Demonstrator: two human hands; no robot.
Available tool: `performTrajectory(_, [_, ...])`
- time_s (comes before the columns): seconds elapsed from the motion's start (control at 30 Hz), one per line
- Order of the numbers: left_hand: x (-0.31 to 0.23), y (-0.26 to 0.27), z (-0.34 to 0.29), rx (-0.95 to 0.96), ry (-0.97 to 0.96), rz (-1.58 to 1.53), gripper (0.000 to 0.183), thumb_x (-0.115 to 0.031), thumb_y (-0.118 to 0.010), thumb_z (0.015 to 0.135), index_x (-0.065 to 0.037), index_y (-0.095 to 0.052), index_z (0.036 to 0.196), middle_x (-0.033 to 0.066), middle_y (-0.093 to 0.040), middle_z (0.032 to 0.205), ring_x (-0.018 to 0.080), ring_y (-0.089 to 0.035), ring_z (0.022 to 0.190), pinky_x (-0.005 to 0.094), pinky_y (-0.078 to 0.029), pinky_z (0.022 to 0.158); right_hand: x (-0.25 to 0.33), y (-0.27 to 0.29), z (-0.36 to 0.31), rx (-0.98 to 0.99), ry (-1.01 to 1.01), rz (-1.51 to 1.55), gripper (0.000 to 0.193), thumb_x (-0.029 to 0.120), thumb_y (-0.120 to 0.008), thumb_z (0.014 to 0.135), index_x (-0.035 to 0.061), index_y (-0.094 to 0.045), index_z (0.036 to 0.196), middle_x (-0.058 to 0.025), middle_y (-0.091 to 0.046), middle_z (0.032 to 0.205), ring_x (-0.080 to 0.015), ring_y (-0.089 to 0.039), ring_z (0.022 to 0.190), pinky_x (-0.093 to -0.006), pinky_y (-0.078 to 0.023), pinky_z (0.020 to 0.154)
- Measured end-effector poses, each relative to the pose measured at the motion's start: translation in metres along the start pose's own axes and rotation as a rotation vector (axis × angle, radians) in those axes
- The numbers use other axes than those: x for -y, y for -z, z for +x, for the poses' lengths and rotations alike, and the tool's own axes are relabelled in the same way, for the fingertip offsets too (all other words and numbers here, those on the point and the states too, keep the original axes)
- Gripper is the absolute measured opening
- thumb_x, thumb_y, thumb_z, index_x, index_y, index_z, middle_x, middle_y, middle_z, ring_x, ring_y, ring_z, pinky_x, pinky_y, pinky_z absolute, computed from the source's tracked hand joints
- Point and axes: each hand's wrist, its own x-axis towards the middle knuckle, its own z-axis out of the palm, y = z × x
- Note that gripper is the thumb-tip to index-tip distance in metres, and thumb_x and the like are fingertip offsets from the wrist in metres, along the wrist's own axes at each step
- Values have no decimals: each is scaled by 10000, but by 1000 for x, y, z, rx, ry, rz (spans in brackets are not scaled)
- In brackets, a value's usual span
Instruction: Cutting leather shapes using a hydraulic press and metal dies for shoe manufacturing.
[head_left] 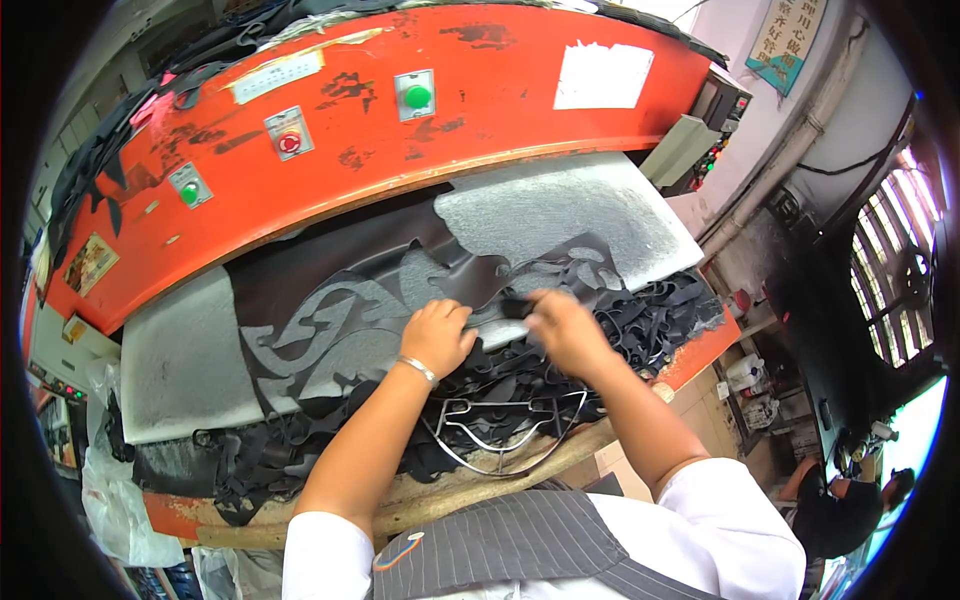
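Note:
A dark leather-like sheet [330, 262] with curved cut-outs lies across the pale pad of a press. My left hand [437, 336] rests at the sheet's front edge, fingers bent and thumb apart, with nothing visible in it. My right hand [566, 328], blurred by motion, is a little above the front of the pad. Its fingers are closed at a small dark piece [515, 306], which looks like the same material. A metal cutting die [500, 446], a thin curved frame with a crossbar, lies nearest me on dark scraps.
Tangled dark offcuts [655, 318] line the front edge of the pale pad [560, 205]. Behind it stands the press's red beam [350, 110] with green and red buttons. A plastic bag [115, 480] hangs at the left. Another person [845, 505] is at the far right.

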Motion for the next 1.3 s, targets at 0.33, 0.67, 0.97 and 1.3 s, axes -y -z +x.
performTrajectory(0.33, [23, -66, 44, -26, -194, 253, 218, -133, -609, 813, -52, -652, 1011, 110, -668, 1130, 299, -602, 1122, 433, -469, 968, -145, 32, -21, -356, -390, -193, 456, 109, -705, 757, 6, -466, 1131, -222, -580, 1089, -408, -555, 1061, -444, -446, 920])
performTrajectory(0.67, [9, -31, -2, -160, -262, -2, 225, -99, -700, 755, -69, -668, 976, 73, -652, 1056, 277, -607, 985, 394, -483, 845, -145, 57, -22, -588, -576, -97, 537, 172, -730, 770, 13, -473, 1213, -255, -642, 1056, -380, -637, 988, -407, -484, 881])
performTrajectory(0.97, [11, -26, -15, -205, -200, -151, 96, -133, -752, 725, -101, -689, 790, 25, -655, 820, 237, -576, 783, 358, -457, 728, -28, 24, 44, -390, 89, -20, 420, 138, -719, 787, 71, -595, 1183, -161, -611, 1083, -292, -619, 982, -358, -491, 861])
performTrajectory(1.3, [28, -14, -28, 6, -187, -334, 69, -170, -729, 709, -136, -684, 670, 22, -553, 572, 219, -550, 609, 348, -426, 650, -59, -88, 94, 47, 25, -370, 508, 117, -637, 756, 70, -555, 1255, -174, -575, 1123, -374, -534, 1085, -436, -471, 917])
